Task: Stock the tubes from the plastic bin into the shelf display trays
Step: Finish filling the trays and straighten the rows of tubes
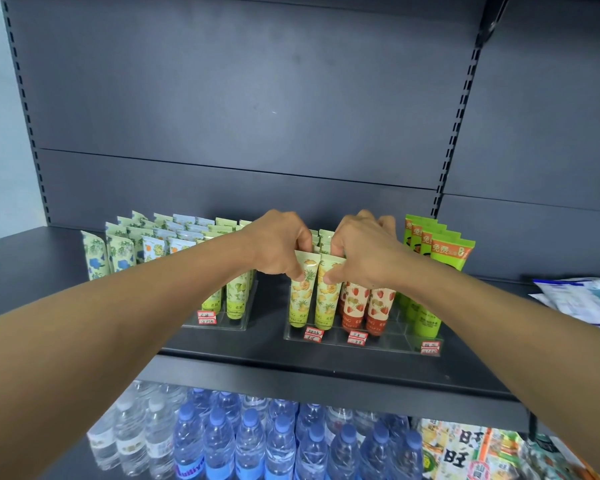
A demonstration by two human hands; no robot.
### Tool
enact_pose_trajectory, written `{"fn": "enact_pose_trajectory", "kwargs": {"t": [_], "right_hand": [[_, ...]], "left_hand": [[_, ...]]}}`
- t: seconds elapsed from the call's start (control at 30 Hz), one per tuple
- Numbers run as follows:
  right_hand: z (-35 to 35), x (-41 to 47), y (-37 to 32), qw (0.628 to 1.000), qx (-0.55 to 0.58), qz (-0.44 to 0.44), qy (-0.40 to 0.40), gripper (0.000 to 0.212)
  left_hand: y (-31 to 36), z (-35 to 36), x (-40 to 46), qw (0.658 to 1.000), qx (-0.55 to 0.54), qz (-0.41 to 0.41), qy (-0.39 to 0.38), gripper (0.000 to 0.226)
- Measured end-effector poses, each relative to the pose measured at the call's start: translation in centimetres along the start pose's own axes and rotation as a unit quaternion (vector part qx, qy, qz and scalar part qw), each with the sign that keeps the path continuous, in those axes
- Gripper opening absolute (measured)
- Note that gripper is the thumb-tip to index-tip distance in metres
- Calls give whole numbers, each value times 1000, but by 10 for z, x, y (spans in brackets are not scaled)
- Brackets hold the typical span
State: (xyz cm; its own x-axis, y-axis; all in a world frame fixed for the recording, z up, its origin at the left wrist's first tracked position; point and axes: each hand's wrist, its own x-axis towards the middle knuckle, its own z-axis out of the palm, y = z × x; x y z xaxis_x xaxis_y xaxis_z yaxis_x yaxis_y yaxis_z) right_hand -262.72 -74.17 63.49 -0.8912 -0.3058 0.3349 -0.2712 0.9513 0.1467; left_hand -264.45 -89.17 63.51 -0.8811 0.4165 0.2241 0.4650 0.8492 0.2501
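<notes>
The two front pale-yellow pineapple-print tubes (312,292) stand cap-down at the left end of a clear acrylic display tray (388,344) on the dark grey metal shelf (264,355). The left hand (278,247) pinches the left tube, thumb on its front face and fingers curled over the crimped top. The right hand (361,251) grips the neighbouring one likewise, its thumb pressed on the print. More tubes of the same kind stand behind them.

This looks like seating or squaring the front pair. To do it well, I would press each tube straight down until its cap settles on the tray floor, keep the printed faces forward and level with each other, and avoid nudging the red strawberry-print tubes (368,299) touching on the right.

Further right stand bright green tubes (440,258); to the left a second tray holds lime-green and blue-flowered tubes (146,247). Clear water bottles (250,441) fill the shelf below. The plastic bin is out of view.
</notes>
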Motion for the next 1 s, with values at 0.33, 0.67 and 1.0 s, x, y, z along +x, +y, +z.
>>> {"fn": "enact_pose_trajectory", "kwargs": {"t": [0.33, 0.67, 1.0], "right_hand": [[0, -1, 0, 1000, 0, 13, -4, 49], [0, -2, 1, 1000, -8, 17, -5, 44], [-26, 2, 17, 993, 107, 43, 24, 16]], "left_hand": [[-2, -7, -5, 1000, -19, -1, 0, 24], [-3, -9, -7, 1000, -20, -6, -7, 29], [-12, -27, -1, 1000, -10, -13, -7, 36]]}}
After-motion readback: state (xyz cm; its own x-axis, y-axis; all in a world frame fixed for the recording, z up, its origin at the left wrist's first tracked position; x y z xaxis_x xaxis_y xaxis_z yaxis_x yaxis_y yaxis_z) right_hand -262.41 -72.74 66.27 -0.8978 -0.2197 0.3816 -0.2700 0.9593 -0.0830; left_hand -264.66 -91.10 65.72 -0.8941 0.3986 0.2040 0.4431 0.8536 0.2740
